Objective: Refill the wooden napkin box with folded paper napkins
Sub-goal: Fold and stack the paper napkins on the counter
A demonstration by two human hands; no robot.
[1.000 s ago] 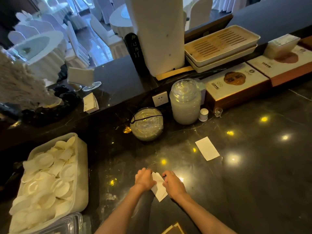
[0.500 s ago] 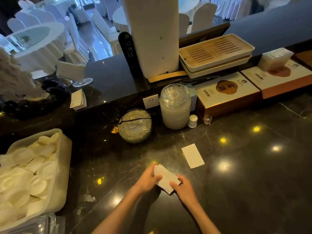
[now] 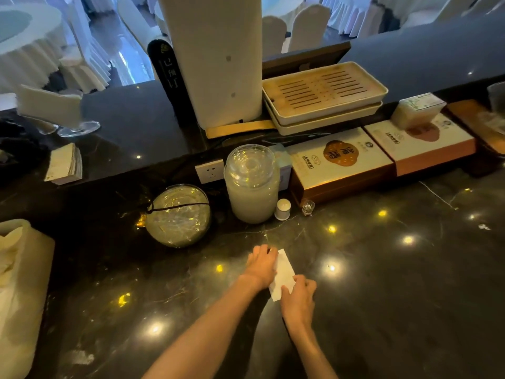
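I log: worktop [image 3: 396,296], black marble with pale veins; napkin [image 3: 282,274], plain white; slotted tray [image 3: 325,88], tan wood in a cream rim; gift box [image 3: 341,157], white lid with orange-brown emblem, brown sides.

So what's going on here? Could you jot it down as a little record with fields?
setting: dark marble counter, with a dining hall beyond
left hand: on the far end of a white paper napkin
right hand: on the napkin's near end
napkin state: lying flat on the counter, narrow strip shape
behind the hands: lidded glass jar, round glass bowl, wall socket
right rear: two printed boxes, stacked slatted trays
wooden napkin box: cannot tell which item it is
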